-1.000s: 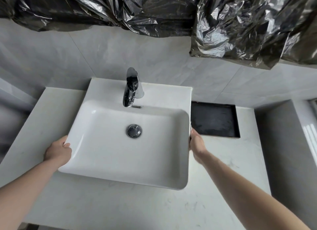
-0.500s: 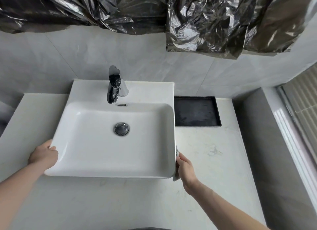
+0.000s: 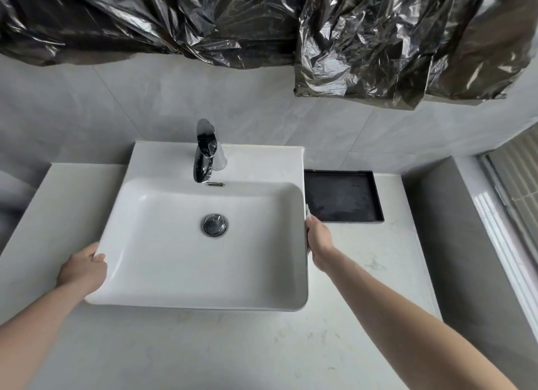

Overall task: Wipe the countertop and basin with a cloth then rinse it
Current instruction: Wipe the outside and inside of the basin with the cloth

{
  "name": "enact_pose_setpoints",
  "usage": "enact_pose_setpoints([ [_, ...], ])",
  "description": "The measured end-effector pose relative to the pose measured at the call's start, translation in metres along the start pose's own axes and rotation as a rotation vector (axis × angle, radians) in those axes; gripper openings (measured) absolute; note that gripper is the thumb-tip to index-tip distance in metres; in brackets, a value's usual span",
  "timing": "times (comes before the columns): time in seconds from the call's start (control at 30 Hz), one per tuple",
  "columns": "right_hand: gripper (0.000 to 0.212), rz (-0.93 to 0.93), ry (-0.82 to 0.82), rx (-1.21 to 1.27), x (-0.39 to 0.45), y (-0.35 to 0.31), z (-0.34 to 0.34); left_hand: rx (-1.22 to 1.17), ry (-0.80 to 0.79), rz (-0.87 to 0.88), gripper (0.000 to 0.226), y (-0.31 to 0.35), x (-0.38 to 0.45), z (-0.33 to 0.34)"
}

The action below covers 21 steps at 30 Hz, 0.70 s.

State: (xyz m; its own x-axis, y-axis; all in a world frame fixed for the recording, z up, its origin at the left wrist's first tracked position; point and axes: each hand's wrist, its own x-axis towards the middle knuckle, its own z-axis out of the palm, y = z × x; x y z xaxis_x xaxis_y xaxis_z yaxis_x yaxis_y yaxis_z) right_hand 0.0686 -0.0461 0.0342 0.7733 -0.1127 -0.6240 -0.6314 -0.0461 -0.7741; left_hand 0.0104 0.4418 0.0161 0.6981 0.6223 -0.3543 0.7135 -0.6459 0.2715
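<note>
A: Two hands are flanking the white basin (image 3: 163, 261), which is sitting on the pale countertop (image 3: 378, 261) with its long axis running left to right and its tap (image 3: 205, 152) at the back

B: And the fingers?

A: The left hand (image 3: 83, 269) is curling its fingers over the near-left rim. The right hand (image 3: 318, 238) is pressing a cloth (image 3: 306, 210), mostly hidden, against the basin's right outer wall; I cannot tell how those fingers are lying

Crinkled black plastic sheeting (image 3: 364, 40) hangs across the top of the grey tiled wall (image 3: 203, 98). A shallow black tray (image 3: 342, 196) lies flat — a window frame (image 3: 509, 244) runs along the right.
</note>
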Motion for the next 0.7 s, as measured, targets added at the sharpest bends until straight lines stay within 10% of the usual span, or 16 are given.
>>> enact_pose_setpoints([
  [0.23,0.034,-0.173,0.144,0.035,-0.055,0.043,0.008,-0.063,0.072,0.03,0.048,-0.007,-0.014,0.014],
  [0.7,0.039,-0.623,0.268,-0.815,0.111,-0.082,0.051,0.008,0.191,0.089,0.031,-0.005,-0.019,0.027],
])
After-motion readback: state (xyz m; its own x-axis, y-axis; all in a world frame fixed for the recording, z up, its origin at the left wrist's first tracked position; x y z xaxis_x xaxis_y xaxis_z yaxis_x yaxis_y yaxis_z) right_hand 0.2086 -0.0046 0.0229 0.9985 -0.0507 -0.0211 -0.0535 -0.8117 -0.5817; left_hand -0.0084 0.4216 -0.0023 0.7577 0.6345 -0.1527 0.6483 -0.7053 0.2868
